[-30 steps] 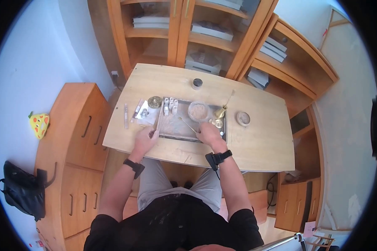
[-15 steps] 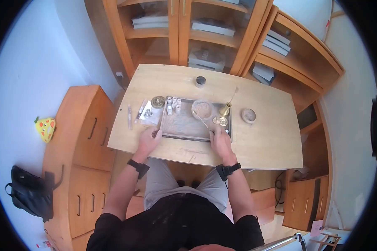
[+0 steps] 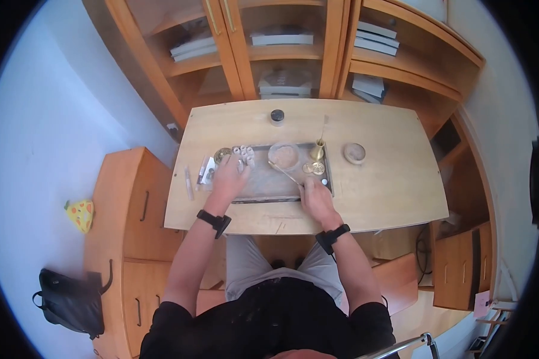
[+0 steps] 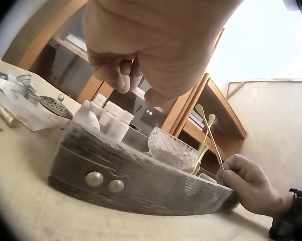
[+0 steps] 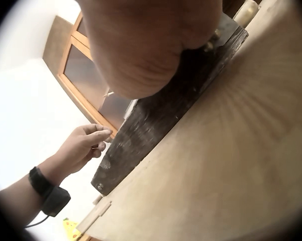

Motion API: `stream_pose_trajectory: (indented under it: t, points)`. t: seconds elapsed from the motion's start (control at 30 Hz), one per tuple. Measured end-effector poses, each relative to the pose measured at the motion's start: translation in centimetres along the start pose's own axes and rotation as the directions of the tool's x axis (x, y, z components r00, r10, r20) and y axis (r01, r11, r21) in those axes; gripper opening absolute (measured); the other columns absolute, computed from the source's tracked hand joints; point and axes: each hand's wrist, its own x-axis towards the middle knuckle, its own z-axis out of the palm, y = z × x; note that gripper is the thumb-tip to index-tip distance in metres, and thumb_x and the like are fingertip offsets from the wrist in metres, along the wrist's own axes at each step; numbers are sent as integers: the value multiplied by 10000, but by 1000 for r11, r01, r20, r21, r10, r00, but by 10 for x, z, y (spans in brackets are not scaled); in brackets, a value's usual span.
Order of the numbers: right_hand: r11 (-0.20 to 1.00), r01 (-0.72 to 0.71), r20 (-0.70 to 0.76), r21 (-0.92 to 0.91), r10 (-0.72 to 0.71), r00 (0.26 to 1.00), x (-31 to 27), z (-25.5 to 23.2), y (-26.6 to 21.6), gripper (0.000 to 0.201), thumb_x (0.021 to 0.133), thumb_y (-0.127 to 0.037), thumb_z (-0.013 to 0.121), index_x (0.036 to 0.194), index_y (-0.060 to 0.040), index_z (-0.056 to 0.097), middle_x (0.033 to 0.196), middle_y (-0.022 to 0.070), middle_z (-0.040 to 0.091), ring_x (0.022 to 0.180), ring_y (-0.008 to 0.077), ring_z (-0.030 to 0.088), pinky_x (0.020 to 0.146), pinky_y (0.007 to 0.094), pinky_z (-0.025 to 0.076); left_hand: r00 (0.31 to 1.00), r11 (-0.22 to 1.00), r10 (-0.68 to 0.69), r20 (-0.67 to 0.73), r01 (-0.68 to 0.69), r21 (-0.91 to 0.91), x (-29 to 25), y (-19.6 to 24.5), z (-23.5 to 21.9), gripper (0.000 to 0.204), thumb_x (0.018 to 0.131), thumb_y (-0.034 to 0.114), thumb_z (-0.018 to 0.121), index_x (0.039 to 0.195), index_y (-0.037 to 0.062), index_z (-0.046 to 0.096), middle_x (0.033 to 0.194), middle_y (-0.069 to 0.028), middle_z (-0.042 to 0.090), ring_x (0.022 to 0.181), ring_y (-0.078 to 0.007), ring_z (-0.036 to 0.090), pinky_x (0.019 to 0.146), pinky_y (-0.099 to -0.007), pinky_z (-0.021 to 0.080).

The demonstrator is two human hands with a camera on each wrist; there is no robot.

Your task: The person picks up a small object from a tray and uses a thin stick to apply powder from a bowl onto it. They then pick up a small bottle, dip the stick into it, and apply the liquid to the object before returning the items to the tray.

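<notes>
My left hand (image 3: 229, 179) is over the left end of a dark wooden tray (image 3: 263, 200), just above several small white bottles (image 4: 111, 120). Its fingers are loosely bent with nothing visible between them. My right hand (image 3: 317, 200), at the tray's front right, pinches the handle of a slim brass spoon (image 3: 286, 174). The spoon slants up to the left, its head overlapping the rim of a textured glass bowl (image 4: 171, 150) that contains pale powder. Behind the right hand are a small brass vase (image 3: 318, 151) with a feather brush and round brass pieces (image 3: 318, 169).
A pierced brass lid (image 4: 55, 106) and a white sheet with small metal pieces lie left of the tray. A dark-lidded jar (image 3: 277, 116) stands at the back, and a round pot (image 3: 354, 154) to the right. Bookcases rise behind the table.
My left hand has moved from the tray's front left corner forward to the bottles. My right hand has swung the spoon's head from low over the tray to the bowl and still holds it.
</notes>
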Motion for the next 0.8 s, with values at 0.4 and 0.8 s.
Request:
stream_pose_trajectory:
  t: [0.4,0.8]
  points:
    - [996,-92,85,-9,93,992,3,-7,-6,204,973,-189,627,1023,-7,550,978,229,664,922,439,658,773,532,530,995,986,3,97,-19,167,17,-13,34,292,902,288,716,1086,64,688,1105,-183,669,1036,-410,653,904,-495,542]
    - [996,-85,77,-18,86,993,3,-9,-8,208,965,-171,631,1073,-10,555,988,209,663,932,429,657,782,526,532,965,957,-2,261,-74,280,9,7,49,359,910,225,712,1199,28,631,1212,-244,628,1052,-425,667,891,-497,566]
